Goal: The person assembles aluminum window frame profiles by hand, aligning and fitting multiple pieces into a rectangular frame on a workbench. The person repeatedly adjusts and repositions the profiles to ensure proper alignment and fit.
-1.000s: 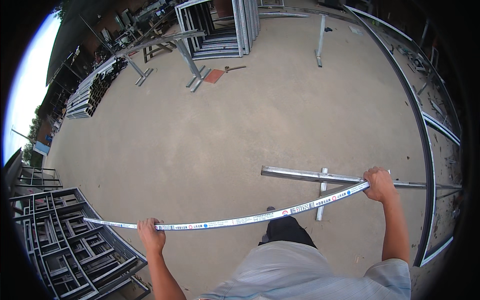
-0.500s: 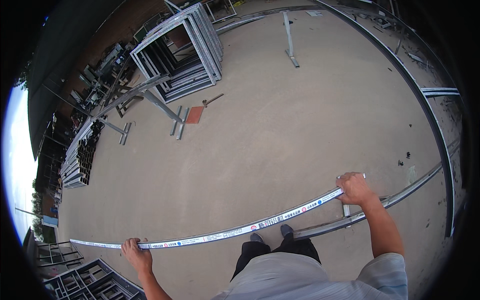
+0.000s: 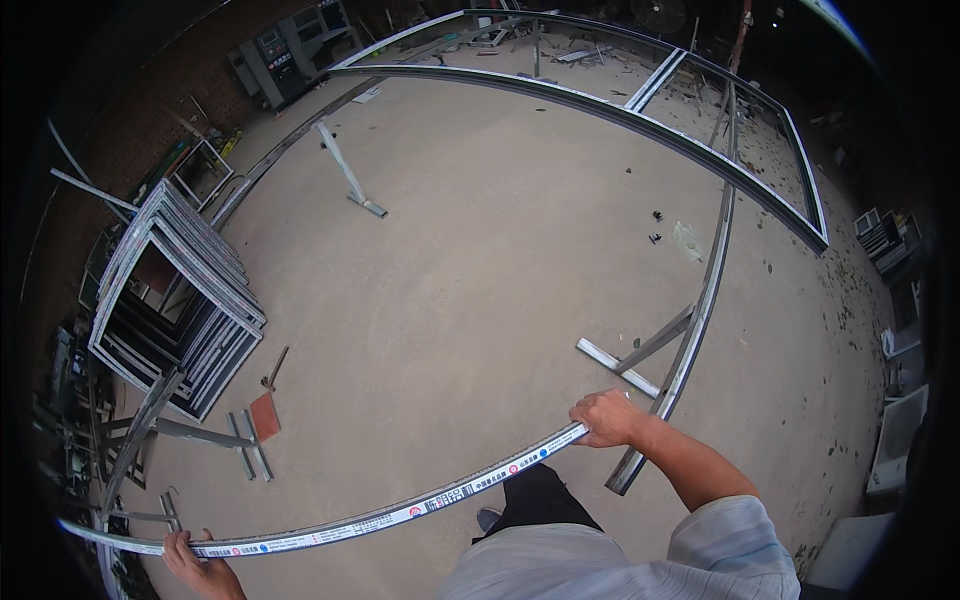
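Note:
A long metal profile bar (image 3: pixel 400 513), covered with printed white film, stretches across in front of my body. My right hand (image 3: pixel 607 418) is closed around its right end. Toward the lower left, my left hand (image 3: pixel 196 566) grips the same bar, whose far left end runs on past the fingers. The bar hangs in the air above the concrete floor, and the wide view makes it look curved. Just beyond my right hand is a metal support rail (image 3: pixel 690 350) on a T-shaped foot (image 3: pixel 612 366).
A large rectangular metal frame (image 3: pixel 600 108) rests across supports at the back. Stacked window frames (image 3: pixel 180 290) stand at the left, near a reddish square plate (image 3: pixel 264 416) and a hammer-like tool (image 3: pixel 277 368). A single stand (image 3: pixel 350 172) is farther off; a machine cabinet (image 3: pixel 283 68) is behind.
My view has swung to the right, bringing the large frame fully into sight. Both hands keep hold of the bar, which has turned along with my body.

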